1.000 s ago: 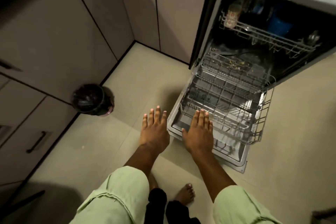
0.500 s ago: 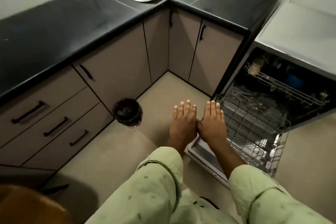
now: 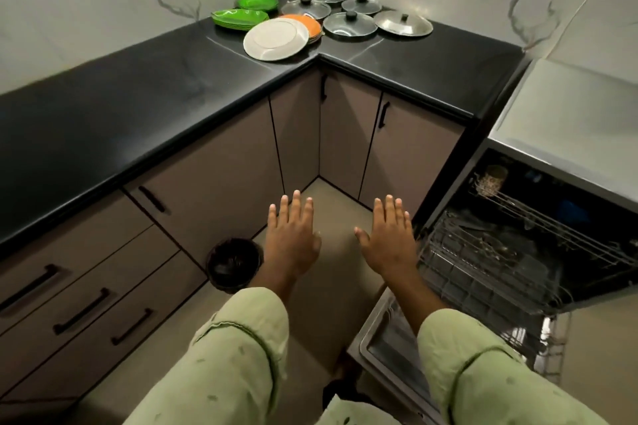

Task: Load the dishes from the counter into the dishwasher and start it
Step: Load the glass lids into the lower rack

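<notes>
Head view: left hand and right hand are held flat, nothing gripped. Plates and lids are stacked in the counter corner; dishwasher stands open. Stacks could be toppled by a careless reach.

Dim, soft indoor light — pale sheen streaks the black surface and lids, the dishwasher cavity sinks into murk. Wide-angle bending curves the edges — everything slightly soft, sleeves blurred up close.
</notes>
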Motion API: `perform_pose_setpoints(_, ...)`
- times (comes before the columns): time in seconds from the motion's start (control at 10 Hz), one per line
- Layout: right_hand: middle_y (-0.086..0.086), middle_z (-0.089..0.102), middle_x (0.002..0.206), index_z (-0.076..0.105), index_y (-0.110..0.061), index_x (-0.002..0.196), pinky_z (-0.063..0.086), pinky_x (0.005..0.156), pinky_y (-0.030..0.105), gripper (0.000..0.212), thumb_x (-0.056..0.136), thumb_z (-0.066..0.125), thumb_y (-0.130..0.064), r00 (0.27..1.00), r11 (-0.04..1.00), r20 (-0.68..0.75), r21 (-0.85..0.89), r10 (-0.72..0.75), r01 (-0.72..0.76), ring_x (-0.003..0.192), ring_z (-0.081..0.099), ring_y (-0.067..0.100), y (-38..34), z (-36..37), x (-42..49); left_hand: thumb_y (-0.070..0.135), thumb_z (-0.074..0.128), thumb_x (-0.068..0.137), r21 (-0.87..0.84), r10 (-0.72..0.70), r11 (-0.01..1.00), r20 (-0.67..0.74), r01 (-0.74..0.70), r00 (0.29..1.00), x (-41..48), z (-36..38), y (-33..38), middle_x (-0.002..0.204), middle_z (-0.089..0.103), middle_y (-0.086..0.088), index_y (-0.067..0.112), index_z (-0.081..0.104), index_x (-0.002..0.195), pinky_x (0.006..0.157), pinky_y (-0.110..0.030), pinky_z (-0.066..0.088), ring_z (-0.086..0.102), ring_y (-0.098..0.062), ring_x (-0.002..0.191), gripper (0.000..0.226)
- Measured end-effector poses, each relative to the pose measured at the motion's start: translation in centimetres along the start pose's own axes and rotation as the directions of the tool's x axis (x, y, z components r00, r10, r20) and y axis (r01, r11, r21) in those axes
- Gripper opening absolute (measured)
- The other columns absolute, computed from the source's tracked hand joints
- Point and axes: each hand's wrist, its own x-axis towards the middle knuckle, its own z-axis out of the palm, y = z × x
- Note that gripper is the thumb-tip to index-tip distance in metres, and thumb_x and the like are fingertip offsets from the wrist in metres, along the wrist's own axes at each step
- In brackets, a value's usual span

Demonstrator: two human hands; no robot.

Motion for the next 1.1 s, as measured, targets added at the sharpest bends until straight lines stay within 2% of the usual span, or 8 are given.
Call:
perform_pose_setpoints(0.3, 0.013, 0.0, 0.164, 0.005, -0.012, 0.157, -0.001, 0.121, 0.039, 0.078, 0.098, 0.038, -0.053, 0.998, 0.995, -0.009, 0.065, -0.07, 0.07, 0.151, -0.005, 0.026, 0.1, -1.4, 12.0, 0.047, 0.032, 0.104, 0.063, -0.095, 0.994, 0.018, 0.093, 0.995, 10.4, -2.8, 0.5, 0.166, -0.007, -0.01, 0.018, 0.001, 0.159, 0.123, -0.048, -0.002, -0.008, -0.03, 0.152, 0.07)
perform_pose_setpoints(0.6, 0.012, 0.002, 0.164, 0.006, -0.011, 0.157, 0.001, 0.122, 0.039, 0.079, 0.098, 0.037, -0.054, 0.998, 0.996, 0.01, 0.064, -0.059, 0.058, 0.151, -0.003, 0.026, 0.3, -1.1, 20.0, 0.045, 0.032, 0.104, 0.047, -0.078, 0.996, 0.064, 0.075, 0.995, 18.5, -2.4, 1.4, 0.166, -0.009, -0.009, 0.019, -0.001, 0.159, 0.124, -0.048, -0.002, -0.01, -0.029, 0.152, 0.069)
perform_pose_setpoints(1.1, 0.011, 0.001, 0.164, 0.005, -0.013, 0.157, 0.001, 0.123, 0.038, 0.079, 0.098, 0.04, -0.053, 0.999, 1.0, -0.036, -0.014, 0.024, -0.024, 0.151, -0.004, 0.025, -7.5, -1.4, 36.1, 0.045, 0.033, 0.104, -0.02, -0.002, 1.0, 0.089, 0.004, 0.996, 36.3, -4.4, -7.4, 0.166, -0.01, -0.008, 0.019, 0.001, 0.159, 0.123, -0.047, -0.005, -0.01, -0.029, 0.152, 0.069)
